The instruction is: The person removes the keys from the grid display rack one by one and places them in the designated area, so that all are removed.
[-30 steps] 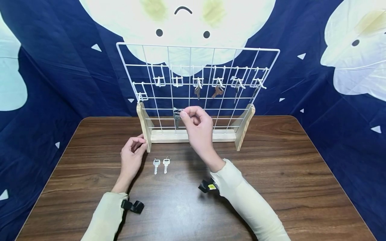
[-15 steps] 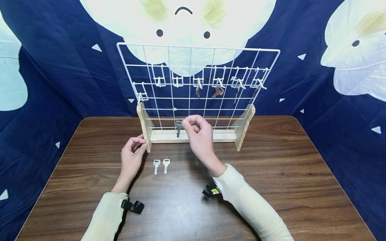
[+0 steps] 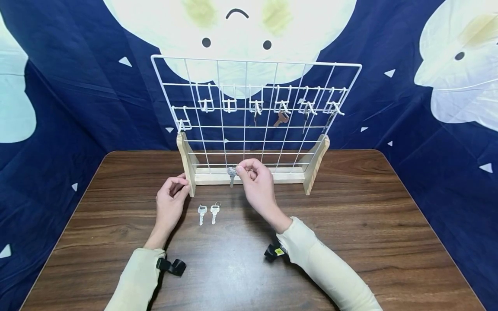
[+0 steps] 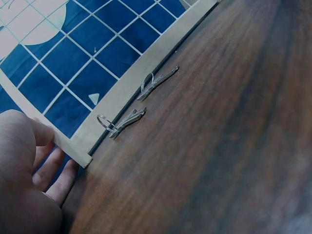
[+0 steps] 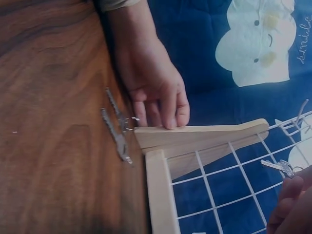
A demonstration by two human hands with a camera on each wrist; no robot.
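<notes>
My right hand point(image 3: 258, 185) pinches a silver key point(image 3: 231, 176) by its top, between thumb and index finger, in front of the rack's lower bar. The right wrist view shows this key point(image 5: 278, 166) with a small ring at the fingertips. My left hand point(image 3: 171, 201) rests its fingertips against the outer face of the rack's left wooden side panel point(image 3: 187, 162); the left wrist view has the hand point(image 4: 24, 165) at that panel's foot. Two more silver keys, one on the left point(image 3: 202, 214) and one on the right point(image 3: 215, 214), lie side by side on the table.
Above stands a white wire grid rack point(image 3: 245, 126) with several hooks. Keys hang on the hooks toward the right, among them a brown key point(image 3: 282, 118); the left hook point(image 3: 205, 105) bears none. Behind the wooden table point(image 3: 369, 216) hangs a blue cloth point(image 3: 389, 99) with clouds.
My right hand has moved down and slightly nearer with the key, from in front of the grid's lower wires to the wooden bar's height. The left hand has stayed at the side panel.
</notes>
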